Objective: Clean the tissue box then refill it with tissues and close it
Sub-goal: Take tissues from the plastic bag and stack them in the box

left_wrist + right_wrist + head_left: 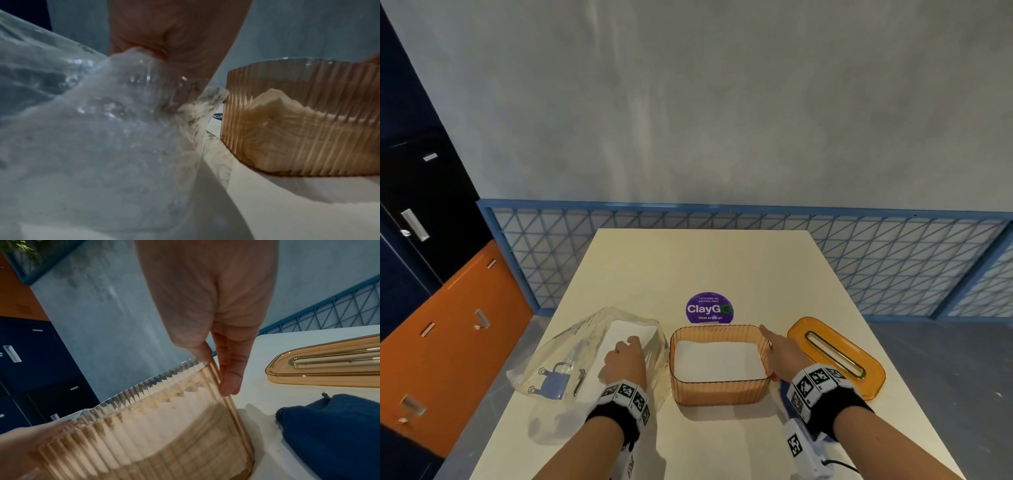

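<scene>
A cream table (722,260) stands before a grey wall (722,102). The left hand (625,359) grips the clear tissue bag (571,353). The right hand (784,353) rests straight fingers (230,379) against the amber tissue box (719,390), tissues (717,359) inside; its lid (835,356) lies right.

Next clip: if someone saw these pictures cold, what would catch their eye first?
Probably the ribbed amber plastic tissue box at the table's middle, open and holding white tissues, with the right hand on its right wall. Next, its amber slotted lid lying apart to the right. Then the crinkled clear plastic tissue bag on the left, gripped by the left hand.
</scene>
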A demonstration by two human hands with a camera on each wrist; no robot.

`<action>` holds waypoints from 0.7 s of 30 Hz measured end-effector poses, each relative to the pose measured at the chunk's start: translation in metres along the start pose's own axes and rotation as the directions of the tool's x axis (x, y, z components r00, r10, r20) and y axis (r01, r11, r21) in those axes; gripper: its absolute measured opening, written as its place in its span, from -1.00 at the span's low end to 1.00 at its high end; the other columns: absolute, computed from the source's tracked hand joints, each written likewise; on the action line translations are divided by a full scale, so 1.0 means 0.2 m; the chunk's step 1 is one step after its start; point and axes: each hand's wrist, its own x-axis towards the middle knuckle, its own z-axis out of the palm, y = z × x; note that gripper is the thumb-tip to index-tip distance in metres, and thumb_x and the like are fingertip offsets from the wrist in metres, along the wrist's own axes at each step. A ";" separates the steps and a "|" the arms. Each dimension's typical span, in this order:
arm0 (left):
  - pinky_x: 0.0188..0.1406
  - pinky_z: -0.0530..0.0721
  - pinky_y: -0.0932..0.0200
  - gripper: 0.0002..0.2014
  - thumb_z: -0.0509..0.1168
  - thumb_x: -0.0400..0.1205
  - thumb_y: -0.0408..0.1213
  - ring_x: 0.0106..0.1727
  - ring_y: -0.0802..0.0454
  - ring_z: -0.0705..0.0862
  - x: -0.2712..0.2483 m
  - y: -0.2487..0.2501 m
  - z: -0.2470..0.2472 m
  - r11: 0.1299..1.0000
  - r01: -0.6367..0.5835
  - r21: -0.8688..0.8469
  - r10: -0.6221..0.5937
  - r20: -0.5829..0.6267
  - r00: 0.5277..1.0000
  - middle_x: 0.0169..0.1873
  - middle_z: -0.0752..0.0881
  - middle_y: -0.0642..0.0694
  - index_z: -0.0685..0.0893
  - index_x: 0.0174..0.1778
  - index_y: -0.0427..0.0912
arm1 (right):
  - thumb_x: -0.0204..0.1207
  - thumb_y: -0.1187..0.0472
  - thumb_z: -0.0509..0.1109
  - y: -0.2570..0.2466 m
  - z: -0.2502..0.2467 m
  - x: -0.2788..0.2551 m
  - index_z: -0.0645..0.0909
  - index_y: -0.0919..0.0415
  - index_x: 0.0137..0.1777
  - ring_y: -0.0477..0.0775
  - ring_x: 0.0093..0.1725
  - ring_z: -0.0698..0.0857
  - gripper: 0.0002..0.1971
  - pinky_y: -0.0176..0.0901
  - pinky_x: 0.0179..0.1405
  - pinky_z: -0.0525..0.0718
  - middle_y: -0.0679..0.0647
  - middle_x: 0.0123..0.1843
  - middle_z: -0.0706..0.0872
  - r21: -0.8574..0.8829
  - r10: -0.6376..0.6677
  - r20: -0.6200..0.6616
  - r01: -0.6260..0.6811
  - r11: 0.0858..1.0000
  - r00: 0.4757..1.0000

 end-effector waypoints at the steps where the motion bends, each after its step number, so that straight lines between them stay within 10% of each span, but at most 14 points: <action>1: 0.16 0.68 -0.03 -0.55 0.13 0.67 -0.31 0.31 -0.13 0.55 0.01 0.01 0.00 1.000 0.002 -0.021 -0.002 0.001 1.000 0.30 0.50 -0.17 0.25 0.50 -0.17 | 0.67 0.39 0.02 0.00 0.00 0.00 -0.03 0.11 0.67 0.20 0.25 0.65 -0.41 -0.15 0.21 0.60 0.28 0.29 0.64 -0.004 0.002 0.002 -0.002 1.000 1.000; 21: 0.19 0.57 0.06 -0.64 -0.12 0.78 -0.13 0.34 -0.10 0.52 -0.01 -0.01 -0.02 0.991 0.026 -0.131 -0.029 -0.020 0.999 0.33 0.47 -0.15 0.38 0.40 -0.16 | 0.68 0.39 0.02 -0.03 -0.02 -0.02 -0.04 0.10 0.67 0.18 0.23 0.65 -0.40 -0.13 0.23 0.60 0.28 0.29 0.64 -0.041 0.033 0.021 -0.033 0.999 0.999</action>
